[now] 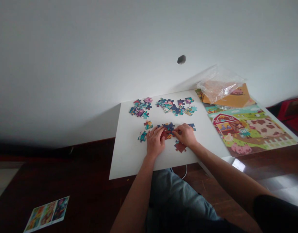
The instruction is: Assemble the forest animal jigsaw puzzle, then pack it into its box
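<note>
By the loosely open left hand (pixel 155 142), the joined puzzle patch (pixel 167 132) is steadied; its three-o'clock edge is touched by the right hand (pixel 186 134), any pinch hidden. Loose pieces (pixel 140 113) are left unjoined at ten and one o'clock.

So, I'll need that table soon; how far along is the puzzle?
Early on, I'd judge. Done: a small section of puzzle looks joined. In hand: the left hand rests on that section; the right hand is at its edge, though its fingers hide whether it holds a piece. Remaining: loose pieces heaped farther back, plus a few around the section.
</note>
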`<state>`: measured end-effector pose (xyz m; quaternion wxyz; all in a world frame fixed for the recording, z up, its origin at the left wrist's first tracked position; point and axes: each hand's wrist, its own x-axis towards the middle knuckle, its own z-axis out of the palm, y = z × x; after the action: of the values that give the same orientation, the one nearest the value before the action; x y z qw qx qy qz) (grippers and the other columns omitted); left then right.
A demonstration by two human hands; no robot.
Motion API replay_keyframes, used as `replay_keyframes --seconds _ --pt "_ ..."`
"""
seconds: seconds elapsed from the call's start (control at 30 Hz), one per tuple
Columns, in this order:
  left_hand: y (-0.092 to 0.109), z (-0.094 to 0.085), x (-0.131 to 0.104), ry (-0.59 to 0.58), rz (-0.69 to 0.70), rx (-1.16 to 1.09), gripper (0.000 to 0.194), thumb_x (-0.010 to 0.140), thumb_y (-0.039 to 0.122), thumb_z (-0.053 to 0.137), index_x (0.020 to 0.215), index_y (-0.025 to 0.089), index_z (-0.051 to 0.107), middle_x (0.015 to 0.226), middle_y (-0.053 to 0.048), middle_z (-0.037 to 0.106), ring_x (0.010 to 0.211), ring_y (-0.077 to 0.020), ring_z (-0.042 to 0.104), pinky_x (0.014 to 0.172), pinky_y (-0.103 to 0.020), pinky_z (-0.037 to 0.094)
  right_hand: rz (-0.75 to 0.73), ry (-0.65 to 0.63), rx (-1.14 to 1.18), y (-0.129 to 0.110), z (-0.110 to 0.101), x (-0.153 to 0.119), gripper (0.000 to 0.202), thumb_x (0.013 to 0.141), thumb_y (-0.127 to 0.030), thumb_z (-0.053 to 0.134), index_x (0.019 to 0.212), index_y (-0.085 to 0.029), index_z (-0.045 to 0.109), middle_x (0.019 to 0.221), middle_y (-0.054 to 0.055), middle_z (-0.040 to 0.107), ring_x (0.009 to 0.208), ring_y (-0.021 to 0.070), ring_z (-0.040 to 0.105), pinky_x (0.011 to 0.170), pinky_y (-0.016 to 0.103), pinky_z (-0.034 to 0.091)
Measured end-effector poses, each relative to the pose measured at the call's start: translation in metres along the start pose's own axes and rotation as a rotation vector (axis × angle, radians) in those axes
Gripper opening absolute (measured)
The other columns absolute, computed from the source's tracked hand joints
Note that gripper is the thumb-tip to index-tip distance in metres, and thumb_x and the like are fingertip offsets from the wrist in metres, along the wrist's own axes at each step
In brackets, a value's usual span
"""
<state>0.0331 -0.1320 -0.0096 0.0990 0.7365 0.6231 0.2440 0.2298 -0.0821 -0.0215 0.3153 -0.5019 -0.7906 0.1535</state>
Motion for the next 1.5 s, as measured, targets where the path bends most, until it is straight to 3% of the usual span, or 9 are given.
replay_keyframes --seconds 0.13,0.3,0.57,0.77,0.97,1.1,1.3,1.4,1.5 --pt "0.0 0.0 0.0 0.007 0.006 -0.014 0.052 0.084 0.013 0.055 0.134 0.026 0.055 0.143 -0.001 0.055 0.137 -0.0253 0.041 0.117 -0.049 0.025 -0.022 -0.03 -0.056 -0.004 -0.003 0.0 0.011 0.086 -0.03 0.067 0.088 -0.02 0.07 0.076 0.005 0.063 0.079 0.0211 0.055 0.075 0.032 0.043" --pt "-0.001 0.001 0.0 0.018 0.011 -0.019 0.052 0.083 0.012 0.055 0.134 0.025 0.054 0.142 0.0 0.056 0.136 -0.0245 0.041 0.117 -0.048 0.025 -0.11 -0.109 -0.082 -0.008 -0.007 0.0 0.038 0.087 -0.041 0.064 0.12 -0.022 0.067 0.098 0.008 0.06 0.091 0.0229 0.054 0.083 0.035 0.044" --pt "-0.001 0.002 -0.001 0.021 0.02 -0.003 0.051 0.085 0.013 0.055 0.133 0.028 0.056 0.142 -0.001 0.056 0.136 -0.0251 0.042 0.116 -0.05 0.026 -0.081 -0.134 -0.11 -0.008 -0.004 0.0 0.039 0.086 -0.05 0.065 0.112 -0.022 0.071 0.1 0.009 0.058 0.093 0.0232 0.055 0.085 0.036 0.043" --pt "-0.003 0.002 0.0 0.008 0.057 0.038 0.038 0.09 0.017 0.052 0.118 0.035 0.068 0.144 0.003 0.054 0.136 -0.0256 0.041 0.114 -0.052 0.028 -0.075 -0.129 -0.166 -0.011 -0.004 -0.002 0.036 0.087 -0.05 0.062 0.106 -0.02 0.071 0.098 0.009 0.058 0.091 0.0235 0.055 0.083 0.036 0.043" --pt "-0.002 0.002 -0.002 0.001 0.055 0.075 0.039 0.089 0.016 0.054 0.118 0.038 0.069 0.145 0.003 0.052 0.138 -0.0257 0.04 0.114 -0.053 0.027 -0.087 -0.137 -0.206 -0.017 -0.01 0.0 0.038 0.089 -0.048 0.06 0.113 -0.02 0.067 0.106 0.012 0.061 0.097 0.0255 0.055 0.086 0.037 0.042" --pt "-0.001 0.001 -0.003 -0.014 0.062 0.086 0.04 0.089 0.016 0.053 0.12 0.037 0.068 0.146 0.003 0.051 0.14 -0.0257 0.038 0.115 -0.055 0.025 -0.155 -0.148 -0.265 -0.038 -0.015 -0.008 0.037 0.097 -0.039 0.048 0.127 -0.021 0.06 0.13 0.012 0.06 0.117 0.0285 0.051 0.101 0.048 0.033" --pt "-0.001 0.003 -0.004 -0.02 0.065 0.099 0.041 0.088 0.014 0.052 0.118 0.036 0.069 0.148 0.004 0.049 0.142 -0.0264 0.036 0.115 -0.056 0.026 -0.239 -0.234 -0.313 -0.049 -0.019 -0.029 0.04 0.099 -0.034 0.044 0.136 -0.023 0.055 0.144 0.008 0.053 0.142 0.0367 0.028 0.11 0.072 0.002" --pt "-0.001 0.005 -0.005 -0.009 0.058 0.091 0.043 0.088 0.012 0.052 0.119 0.036 0.068 0.148 0.003 0.049 0.141 -0.0275 0.036 0.114 -0.057 0.028 -0.213 -0.246 -0.312 -0.039 -0.027 -0.028 0.038 0.097 -0.032 0.046 0.132 -0.025 0.059 0.143 0.007 0.054 0.143 0.0409 0.024 0.106 0.078 0.001" --pt "-0.001 0.005 -0.004 0.0 0.058 0.077 0.042 0.088 0.013 0.053 0.118 0.036 0.069 0.147 0.003 0.05 0.141 -0.0289 0.037 0.113 -0.059 0.029 -0.152 -0.207 -0.293 -0.023 -0.041 -0.025 0.032 0.096 -0.031 0.048 0.123 -0.028 0.065 0.143 0.007 0.054 0.139 0.0412 0.03 0.105 0.077 0.009"
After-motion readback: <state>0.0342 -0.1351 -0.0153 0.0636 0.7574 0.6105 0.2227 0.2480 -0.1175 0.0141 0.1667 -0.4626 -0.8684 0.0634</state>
